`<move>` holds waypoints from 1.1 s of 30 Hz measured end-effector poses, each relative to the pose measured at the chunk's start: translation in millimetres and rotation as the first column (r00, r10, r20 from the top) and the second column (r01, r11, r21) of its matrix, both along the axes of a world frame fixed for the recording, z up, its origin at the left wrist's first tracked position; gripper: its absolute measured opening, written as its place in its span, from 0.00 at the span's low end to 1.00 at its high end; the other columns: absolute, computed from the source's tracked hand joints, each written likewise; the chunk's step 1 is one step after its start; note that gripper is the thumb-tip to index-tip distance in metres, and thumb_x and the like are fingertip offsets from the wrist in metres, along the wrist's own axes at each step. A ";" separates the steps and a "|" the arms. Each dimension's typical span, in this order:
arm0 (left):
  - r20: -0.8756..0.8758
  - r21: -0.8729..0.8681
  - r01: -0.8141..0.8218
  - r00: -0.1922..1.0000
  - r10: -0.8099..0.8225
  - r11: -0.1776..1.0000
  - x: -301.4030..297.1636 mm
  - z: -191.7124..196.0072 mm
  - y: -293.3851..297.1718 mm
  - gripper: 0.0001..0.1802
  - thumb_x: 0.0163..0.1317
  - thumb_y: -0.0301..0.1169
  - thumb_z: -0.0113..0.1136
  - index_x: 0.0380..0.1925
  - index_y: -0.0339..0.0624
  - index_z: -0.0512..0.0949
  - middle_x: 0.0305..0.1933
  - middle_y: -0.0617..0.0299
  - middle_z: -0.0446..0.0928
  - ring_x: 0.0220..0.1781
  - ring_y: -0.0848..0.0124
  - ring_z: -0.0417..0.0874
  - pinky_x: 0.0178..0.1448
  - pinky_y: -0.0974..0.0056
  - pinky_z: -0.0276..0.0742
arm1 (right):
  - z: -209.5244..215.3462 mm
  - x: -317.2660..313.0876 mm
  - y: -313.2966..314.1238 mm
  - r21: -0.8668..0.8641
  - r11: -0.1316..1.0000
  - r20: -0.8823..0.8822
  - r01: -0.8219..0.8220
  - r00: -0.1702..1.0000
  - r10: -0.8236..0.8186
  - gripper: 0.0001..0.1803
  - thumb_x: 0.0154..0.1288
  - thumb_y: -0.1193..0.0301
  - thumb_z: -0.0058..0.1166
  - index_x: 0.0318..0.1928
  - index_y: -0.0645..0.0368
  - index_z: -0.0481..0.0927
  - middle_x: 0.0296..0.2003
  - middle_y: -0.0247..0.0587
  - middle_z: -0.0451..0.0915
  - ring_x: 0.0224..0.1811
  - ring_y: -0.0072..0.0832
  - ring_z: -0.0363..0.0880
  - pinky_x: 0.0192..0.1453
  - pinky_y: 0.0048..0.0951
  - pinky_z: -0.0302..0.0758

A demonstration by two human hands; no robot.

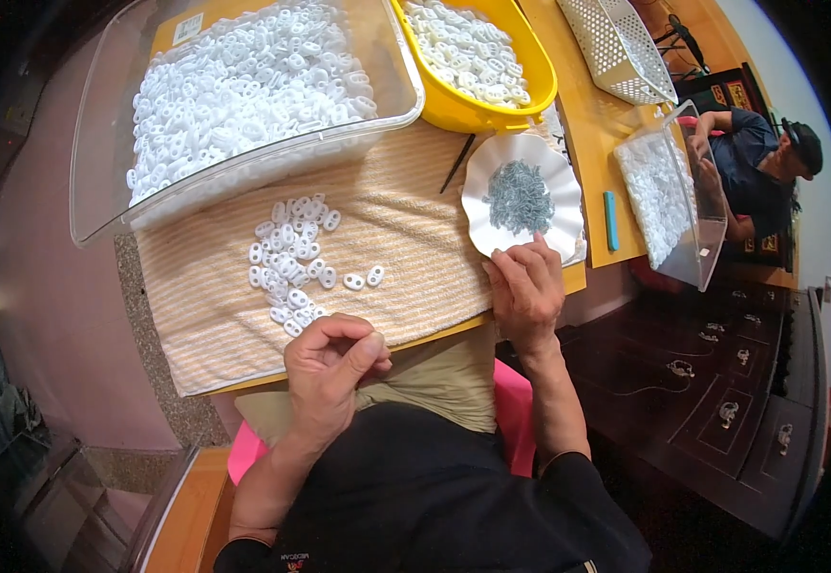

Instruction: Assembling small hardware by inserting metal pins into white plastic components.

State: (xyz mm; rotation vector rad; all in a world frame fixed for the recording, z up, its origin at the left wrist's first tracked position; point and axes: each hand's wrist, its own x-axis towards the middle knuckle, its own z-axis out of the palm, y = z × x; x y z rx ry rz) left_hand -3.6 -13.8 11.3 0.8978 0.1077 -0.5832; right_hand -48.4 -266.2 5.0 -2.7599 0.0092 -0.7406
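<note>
My left hand (332,371) is at the table's front edge, its fingers curled in and the thumb pressed against them; anything in that pinch is too small or hidden to make out. My right hand (530,291) reaches over the near rim of a white wavy-edged plate (479,201). Its index fingertip touches a heap of tiny grey coiled pieces (519,196), which look like small springs; the thumb is apart from that finger. Left of the plate, a loose pile of white oval plastic pieces with two holes (291,250) lies on the striped cloth (415,229). Two such pieces (365,278) sit apart.
A large clear bin (272,143) full of white pieces stands at the back left, beside a yellow basin (454,115) of more. A dark thin stick (457,164) lies near the plate. Rightward are a teal bar (611,220), another clear bin (712,244), a white perforated basket (616,57) and a seated person (755,158).
</note>
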 end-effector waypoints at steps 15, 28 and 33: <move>-0.058 0.058 0.012 0.998 -0.009 0.998 -0.2 4.3 0.5 0.05 0.61 0.21 0.60 0.36 0.34 0.75 0.33 0.58 0.77 0.32 0.73 0.80 0.37 0.68 0.80 | -4.8 -10.8 1.5 -0.111 0.987 0.118 -0.117 0.984 0.130 0.09 0.52 0.86 0.58 0.35 0.64 0.80 0.29 0.41 0.76 0.32 0.36 0.77 0.52 0.46 0.80; -0.153 -0.004 0.153 0.977 -0.152 0.988 -3.6 1.1 -1.5 0.07 0.60 0.24 0.62 0.37 0.35 0.76 0.32 0.59 0.80 0.32 0.75 0.81 0.38 0.71 0.82 | 12.1 -12.1 44.0 0.865 0.483 0.002 -0.135 0.964 0.266 0.06 0.55 0.80 0.63 0.30 0.63 0.77 0.25 0.37 0.77 0.31 0.25 0.75 0.54 0.41 0.77; -0.201 -0.130 0.285 0.930 -0.307 0.950 -5.4 1.0 -0.4 0.06 0.60 0.26 0.63 0.36 0.36 0.77 0.33 0.60 0.80 0.31 0.76 0.81 0.37 0.71 0.82 | 18.7 -5.5 65.2 0.927 0.327 0.010 -0.185 0.881 0.473 0.10 0.51 0.75 0.69 0.28 0.63 0.79 0.25 0.37 0.78 0.29 0.26 0.77 0.52 0.39 0.78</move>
